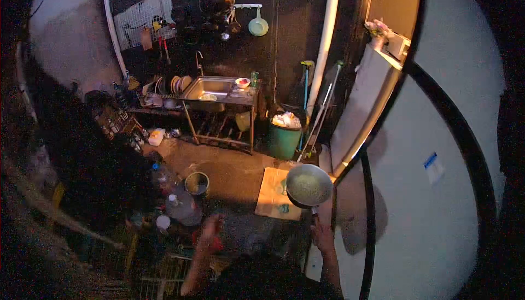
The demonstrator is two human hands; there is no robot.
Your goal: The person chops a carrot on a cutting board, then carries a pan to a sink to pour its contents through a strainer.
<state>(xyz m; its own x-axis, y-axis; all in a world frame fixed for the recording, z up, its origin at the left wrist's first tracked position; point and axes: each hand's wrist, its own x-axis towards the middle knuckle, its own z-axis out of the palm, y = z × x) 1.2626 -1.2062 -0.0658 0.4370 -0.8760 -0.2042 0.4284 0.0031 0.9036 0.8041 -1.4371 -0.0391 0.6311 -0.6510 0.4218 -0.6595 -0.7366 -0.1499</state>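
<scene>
My right hand is closed around the handle of a frying pan. The pan is held out in front of me, roughly level, with a pale, yellowish-green layer of food or liquid inside that I cannot make out. Below it lies a flattened cardboard sheet with green markings, partly hidden by the pan. My left hand is raised at the lower middle, away from the pan and near a red object. Dim light and blur hide how its fingers are set, and nothing shows clearly in it.
A metal sink stands against the dark wall, with a dish rack on its left. A full green bin and mops are farther right. Ahead on the floor is a bucket. A pale wall runs close along my right.
</scene>
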